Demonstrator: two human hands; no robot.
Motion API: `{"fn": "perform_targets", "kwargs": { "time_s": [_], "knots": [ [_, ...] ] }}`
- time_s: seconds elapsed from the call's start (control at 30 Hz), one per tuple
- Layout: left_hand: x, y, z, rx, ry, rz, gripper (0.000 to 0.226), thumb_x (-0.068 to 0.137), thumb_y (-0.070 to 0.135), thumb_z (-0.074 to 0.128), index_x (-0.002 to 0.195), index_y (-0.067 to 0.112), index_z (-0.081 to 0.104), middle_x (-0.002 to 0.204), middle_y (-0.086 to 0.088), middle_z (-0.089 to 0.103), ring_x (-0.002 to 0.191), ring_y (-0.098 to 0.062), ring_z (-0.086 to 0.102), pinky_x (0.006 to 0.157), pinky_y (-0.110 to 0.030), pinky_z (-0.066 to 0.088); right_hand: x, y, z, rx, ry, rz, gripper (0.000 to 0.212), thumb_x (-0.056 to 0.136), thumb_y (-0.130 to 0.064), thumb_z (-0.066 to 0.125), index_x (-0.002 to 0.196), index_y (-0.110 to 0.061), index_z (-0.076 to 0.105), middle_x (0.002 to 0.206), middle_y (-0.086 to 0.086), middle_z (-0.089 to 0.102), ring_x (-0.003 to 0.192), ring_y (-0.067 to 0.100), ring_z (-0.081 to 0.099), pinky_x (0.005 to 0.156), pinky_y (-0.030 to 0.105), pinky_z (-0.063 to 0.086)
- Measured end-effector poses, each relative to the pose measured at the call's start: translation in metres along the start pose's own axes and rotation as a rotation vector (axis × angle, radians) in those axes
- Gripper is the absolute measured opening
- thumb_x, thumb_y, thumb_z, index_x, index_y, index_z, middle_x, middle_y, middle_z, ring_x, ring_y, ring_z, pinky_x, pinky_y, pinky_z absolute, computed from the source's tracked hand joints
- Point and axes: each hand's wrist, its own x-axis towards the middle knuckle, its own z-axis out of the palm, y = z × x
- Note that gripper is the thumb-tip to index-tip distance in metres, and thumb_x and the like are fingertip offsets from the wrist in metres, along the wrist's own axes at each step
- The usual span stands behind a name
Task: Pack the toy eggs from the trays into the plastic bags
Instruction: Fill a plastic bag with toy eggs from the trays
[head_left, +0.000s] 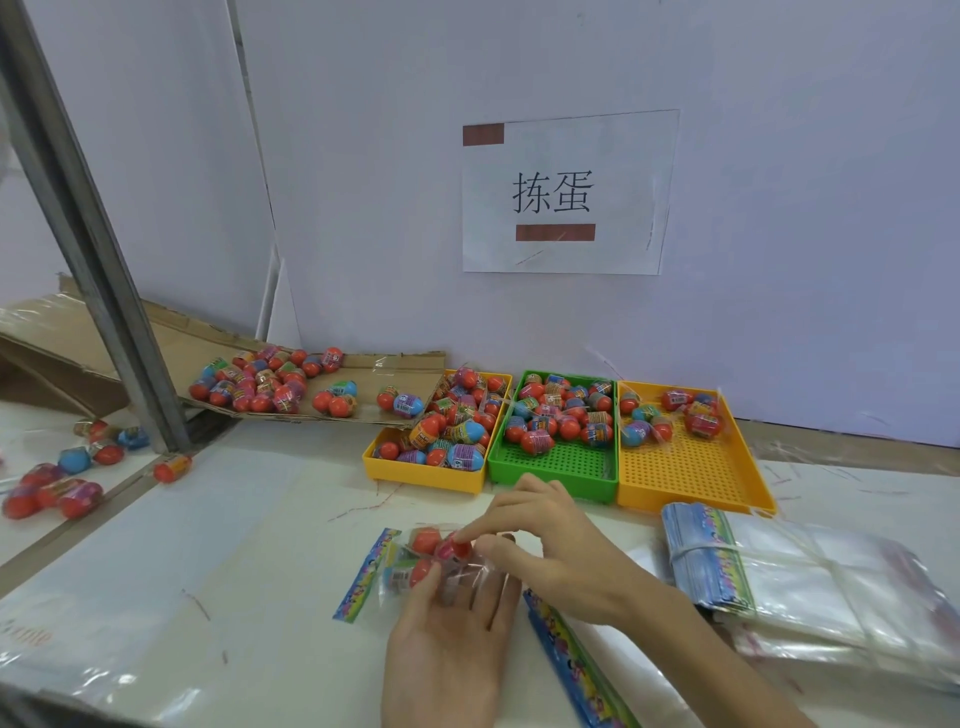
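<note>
So the left hand (447, 618) lay palm up with fingers loosely curled under a clear plastic bag (410, 569) that already had a few eggs in it. The right hand (540, 540) pinched a red toy egg (453, 550) right at the bag's mouth. Three trays (691, 478) of eggs sat just behind, by the wall.

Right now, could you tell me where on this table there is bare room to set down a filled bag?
The near-left tabletop, bordered by the metal post and the bag being filled, is bare. The front half of the right yellow tray is also bare. It is crowded by the stack of empty bags at right and the cardboard sheet with loose eggs.
</note>
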Motion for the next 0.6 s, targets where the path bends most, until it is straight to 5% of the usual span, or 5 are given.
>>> {"fn": "perform_targets", "kwargs": {
  "time_s": [0.1, 0.23, 0.4, 0.6],
  "knots": [
    [0.0012, -0.0014, -0.0018, 0.043, -0.009, -0.011, 0.029, 0.1, 0.016, 0.042, 0.104, -0.002, 0.064, 0.107, -0.026, 0.073, 0.091, -0.041, 0.075, 0.086, -0.049, 0.048, -0.0005, -0.0024, -0.0004, -0.068, 0.037, -0.047, 0.029, 0.085, -0.057, 0.066, 0.107, -0.039, 0.075, 0.086, -0.024, 0.063, 0.095, 0.006, 0.043, 0.089, 0.025, 0.028],
    [-0.0027, -0.0004, -0.0013, 0.049, -0.099, -0.03, 0.025, 0.085, 0.019, 0.052, 0.092, 0.005, 0.071, 0.108, -0.026, 0.071, 0.083, -0.038, 0.076, 0.085, -0.05, 0.047, -0.0004, -0.0048, -0.0004, -0.063, 0.077, -0.052, 0.021, 0.086, -0.033, 0.075, 0.106, -0.039, 0.076, 0.084, -0.023, 0.065, 0.093, 0.006, 0.045, 0.093, 0.03, 0.029],
    [0.0004, -0.0002, -0.0037, 0.018, -0.06, -0.026, 0.034, 0.082, 0.042, 0.058, 0.082, 0.014, 0.078, 0.101, -0.018, 0.073, 0.098, -0.034, 0.071, 0.087, -0.049, 0.049, 0.0, -0.0054, 0.0009, -0.026, 0.059, -0.032, 0.031, 0.087, -0.009, 0.07, 0.102, -0.036, 0.078, 0.091, -0.02, 0.072, 0.092, 0.006, 0.045, 0.094, 0.031, 0.03],
    [-0.0003, 0.0036, 0.0001, -0.028, 0.057, -0.006, 0.046, 0.087, 0.063, 0.055, 0.096, 0.022, 0.073, 0.102, -0.016, 0.075, 0.103, -0.029, 0.067, 0.077, -0.045, 0.048, 0.0016, -0.0076, -0.0003, 0.041, 0.193, -0.057, 0.026, 0.093, -0.011, 0.069, 0.099, -0.035, 0.076, 0.089, -0.017, 0.065, 0.077, 0.01, 0.05, 0.075, 0.029, 0.034]
  ]
}}
